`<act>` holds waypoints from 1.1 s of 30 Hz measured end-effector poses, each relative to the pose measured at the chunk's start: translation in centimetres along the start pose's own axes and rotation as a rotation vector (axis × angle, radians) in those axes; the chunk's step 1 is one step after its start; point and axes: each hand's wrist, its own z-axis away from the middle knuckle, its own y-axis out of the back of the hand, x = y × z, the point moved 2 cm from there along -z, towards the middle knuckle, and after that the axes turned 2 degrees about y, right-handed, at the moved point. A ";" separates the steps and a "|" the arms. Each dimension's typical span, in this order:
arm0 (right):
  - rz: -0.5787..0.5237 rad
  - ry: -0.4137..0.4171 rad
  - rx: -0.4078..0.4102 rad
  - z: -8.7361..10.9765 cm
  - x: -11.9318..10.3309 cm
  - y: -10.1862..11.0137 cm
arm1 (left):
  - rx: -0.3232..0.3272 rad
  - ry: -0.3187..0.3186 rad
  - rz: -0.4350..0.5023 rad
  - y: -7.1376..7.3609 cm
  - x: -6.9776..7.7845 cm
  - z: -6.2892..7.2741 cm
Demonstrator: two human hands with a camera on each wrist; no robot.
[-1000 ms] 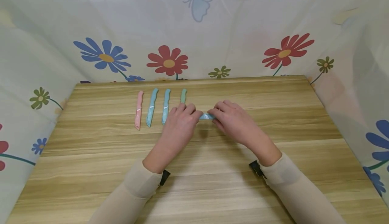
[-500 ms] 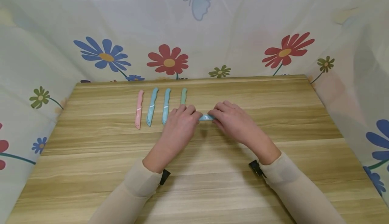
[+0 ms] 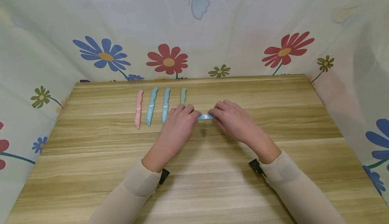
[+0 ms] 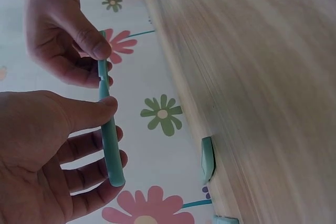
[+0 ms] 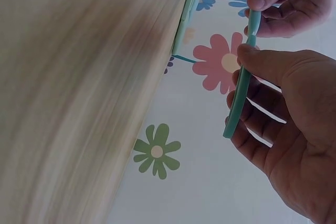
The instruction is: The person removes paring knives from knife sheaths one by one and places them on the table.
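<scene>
Both of my hands hold one light-blue knife (image 3: 206,116) level above the table, one at each end. My left hand (image 3: 178,124) pinches its thick rounded handle (image 4: 111,153) between thumb and fingers. My right hand (image 3: 232,121) grips the flatter sheath end (image 5: 239,100). A pale strip shows at the middle of the knife, between the hands. To the left lie a pink knife (image 3: 138,110), a blue knife (image 3: 151,107), another blue knife (image 3: 165,105) and a green knife (image 3: 183,95). My left hand hides the green one's lower part in the head view.
The wooden table (image 3: 273,116) carries the knives in a row on its far left half, handles pointing away. A white flowered cloth (image 3: 237,45) hangs behind the table and along both sides.
The gap between my hands has widened slightly, with the left hand shifting a little left. The knives on the table have stayed in place.
</scene>
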 end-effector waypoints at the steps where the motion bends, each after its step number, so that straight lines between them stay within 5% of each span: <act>1: 0.000 -0.001 0.000 0.0 0.0 0.0 | 0.000 0.001 0.000 0.0 0.0 0.0; 33: -0.002 0.022 0.029 0.2 0.8 0.4 | -0.012 0.038 -0.004 0.6 -0.5 -0.1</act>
